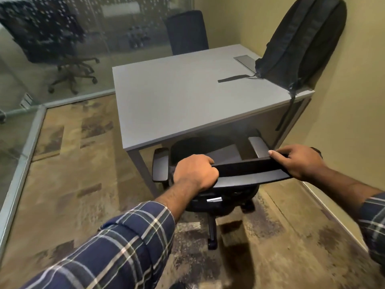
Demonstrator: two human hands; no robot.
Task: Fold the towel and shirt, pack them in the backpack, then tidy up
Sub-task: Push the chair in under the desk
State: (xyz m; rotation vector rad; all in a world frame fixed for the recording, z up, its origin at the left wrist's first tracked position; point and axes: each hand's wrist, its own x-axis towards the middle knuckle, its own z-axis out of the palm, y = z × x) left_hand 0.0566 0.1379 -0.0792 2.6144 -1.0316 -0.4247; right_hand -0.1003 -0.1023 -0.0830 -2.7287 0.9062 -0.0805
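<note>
A black backpack (pixel 300 42) stands upright on the far right corner of the grey table (pixel 177 94), leaning against the yellow wall, with a strap lying on the tabletop and another hanging over the edge. No towel or shirt is in view. A black office chair (pixel 208 153) sits partly under the table's near edge. My left hand (pixel 195 172) grips the left end of the chair's backrest top (pixel 248 166). My right hand (pixel 298 161) grips its right end, thumb on top.
A second dark chair (pixel 187 32) stands behind the table. Another office chair (pixel 45 36) is beyond the glass partition (pixel 25 113) on the left. A grey cable hatch (pixel 246 61) is set in the tabletop. Patterned carpet (pixel 73 174) covers the floor; the wall runs close on the right.
</note>
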